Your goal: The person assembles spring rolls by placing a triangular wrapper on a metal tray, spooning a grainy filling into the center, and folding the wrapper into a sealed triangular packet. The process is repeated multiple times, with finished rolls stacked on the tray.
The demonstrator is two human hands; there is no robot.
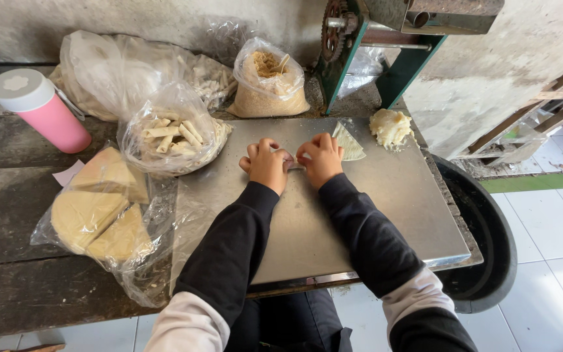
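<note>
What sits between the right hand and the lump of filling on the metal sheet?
A triangular wrapper lies between the right hand and filling lump, per the head view.

Clear plastic bags: rolls [172,133], crumbs [268,81], perhaps wrappers [102,215] at left.

A small food-making workshop. A hand-cranked geared machine [360,32] stands over a worn wooden bench [14,195], steel work sheet [373,215] and bagged pastry rolls [174,137].

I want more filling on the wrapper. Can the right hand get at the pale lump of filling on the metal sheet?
Probably yes: the filling lump lies just beyond the right hand, with only a triangular wrapper beside the path.
</note>
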